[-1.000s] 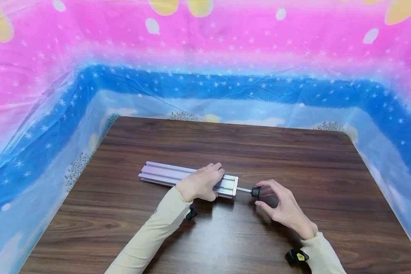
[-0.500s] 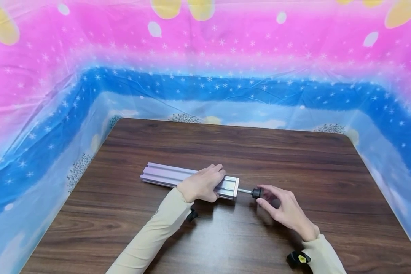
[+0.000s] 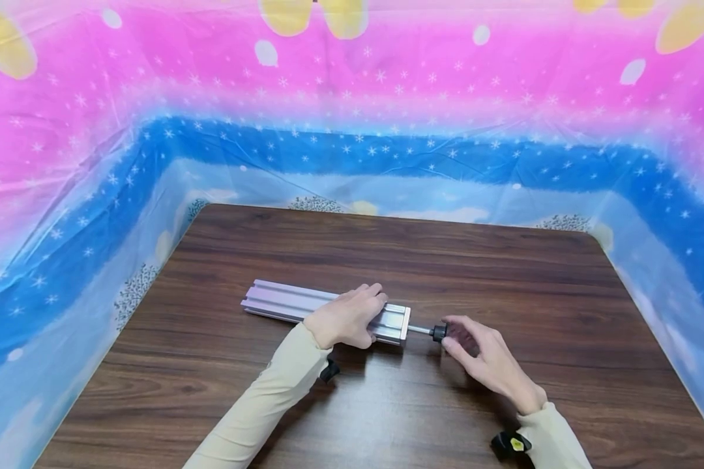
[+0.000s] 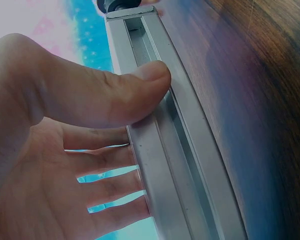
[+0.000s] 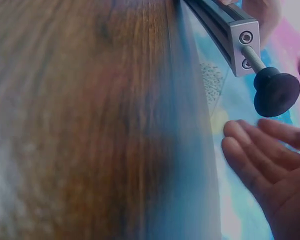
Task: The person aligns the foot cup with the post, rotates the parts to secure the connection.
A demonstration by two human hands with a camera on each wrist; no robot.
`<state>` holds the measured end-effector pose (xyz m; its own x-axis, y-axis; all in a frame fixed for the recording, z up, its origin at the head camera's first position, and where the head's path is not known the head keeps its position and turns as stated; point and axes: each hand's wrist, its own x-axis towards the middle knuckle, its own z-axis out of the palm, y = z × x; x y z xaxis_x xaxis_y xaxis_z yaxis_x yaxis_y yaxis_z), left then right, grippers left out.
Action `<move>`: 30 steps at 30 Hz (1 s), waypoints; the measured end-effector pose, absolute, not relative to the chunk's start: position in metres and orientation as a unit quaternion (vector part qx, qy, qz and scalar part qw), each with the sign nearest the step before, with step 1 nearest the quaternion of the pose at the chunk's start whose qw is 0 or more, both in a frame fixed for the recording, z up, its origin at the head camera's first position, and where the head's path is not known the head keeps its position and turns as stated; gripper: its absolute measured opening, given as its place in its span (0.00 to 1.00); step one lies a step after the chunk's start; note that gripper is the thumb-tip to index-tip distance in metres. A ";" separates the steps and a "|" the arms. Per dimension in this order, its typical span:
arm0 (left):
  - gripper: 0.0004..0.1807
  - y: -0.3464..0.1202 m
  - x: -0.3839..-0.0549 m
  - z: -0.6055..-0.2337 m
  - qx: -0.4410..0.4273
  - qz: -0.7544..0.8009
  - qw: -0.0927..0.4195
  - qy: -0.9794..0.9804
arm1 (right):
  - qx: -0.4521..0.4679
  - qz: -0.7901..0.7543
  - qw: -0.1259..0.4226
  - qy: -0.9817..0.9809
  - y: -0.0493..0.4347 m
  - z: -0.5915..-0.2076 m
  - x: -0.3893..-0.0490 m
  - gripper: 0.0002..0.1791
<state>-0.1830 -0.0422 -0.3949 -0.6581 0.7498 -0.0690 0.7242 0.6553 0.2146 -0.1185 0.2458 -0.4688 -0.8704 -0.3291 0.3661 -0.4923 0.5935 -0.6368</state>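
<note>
My left hand (image 3: 346, 315) lies across a silver aluminium profile (image 3: 290, 299) and grips it. In the left wrist view the thumb presses the slotted face (image 4: 162, 125), with the other fingers reaching over the far edge. From the end plate (image 5: 246, 47) on the right sticks a threaded rod (image 3: 420, 329) bearing a black levelling foot (image 3: 439, 333). Around that foot, my right hand (image 3: 495, 360) has its thumb and index finger spread on opposite sides, fingertips right at its rim. Its remaining fingers (image 5: 247, 155) extend loosely below the foot in the right wrist view.
The profile rests on a dark wood-grain table (image 3: 211, 391). A pink and blue patterned cloth (image 3: 340, 150) hangs around the table's back and sides. A black device (image 3: 510, 444) sits at the right wrist, another (image 3: 330, 370) at the left.
My right thumb and index finger have come closer together at the black levelling foot. The left hand and the profile hold their place; the head view has shifted slightly.
</note>
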 end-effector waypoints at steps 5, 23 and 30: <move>0.28 -0.042 -0.183 -0.394 0.397 0.086 0.091 0.909 | 0.262 0.413 0.116 -0.864 0.246 -0.467 -0.118 0.33; 0.29 -0.040 -0.182 -0.393 0.389 0.088 0.105 0.911 | 0.225 0.373 0.152 -0.887 0.244 -0.471 -0.118 0.15; 0.29 -0.040 -0.182 -0.391 0.395 0.085 0.098 0.909 | 0.203 0.379 0.127 -0.894 0.245 -0.470 -0.117 0.08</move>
